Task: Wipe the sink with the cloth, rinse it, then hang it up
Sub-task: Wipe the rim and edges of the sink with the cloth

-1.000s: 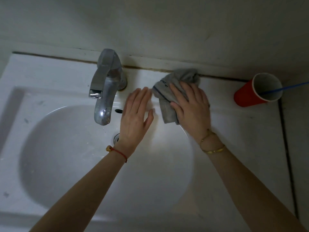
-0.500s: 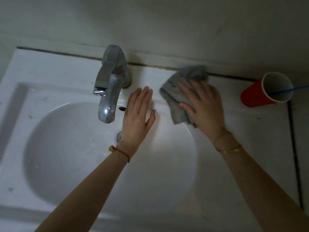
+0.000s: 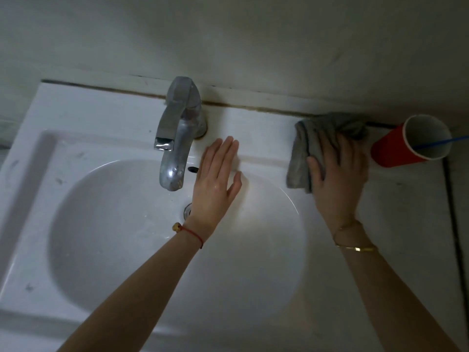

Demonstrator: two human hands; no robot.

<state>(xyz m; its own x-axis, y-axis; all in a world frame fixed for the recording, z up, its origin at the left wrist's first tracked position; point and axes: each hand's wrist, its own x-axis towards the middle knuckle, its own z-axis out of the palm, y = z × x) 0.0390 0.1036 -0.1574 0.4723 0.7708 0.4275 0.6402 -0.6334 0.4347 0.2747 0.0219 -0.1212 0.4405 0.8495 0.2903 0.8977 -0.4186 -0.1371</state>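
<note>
red paper cup (image 3: 390, 151) lying tipped on its side at the back right corner of the white ceramic sink (image 3: 76, 118), a thin blue stick (image 3: 441, 143) poking out of its mouth, cup just beside the crumpled grey cloth (image 3: 304, 148) and in the way on that side. chrome metal tap (image 3: 175, 133) at back centre, spout over the round basin, drain hole partly hidden behind the left wrist. left hand (image 3: 215, 184) flat, fingers straight and together, hovering or resting by the tap base, holding nothing. right hand (image 3: 337, 179) spread flat on the cloth, pressing it onto the back ledge against the wall seam, gold bracelets on that wrist, red string on the left
</note>
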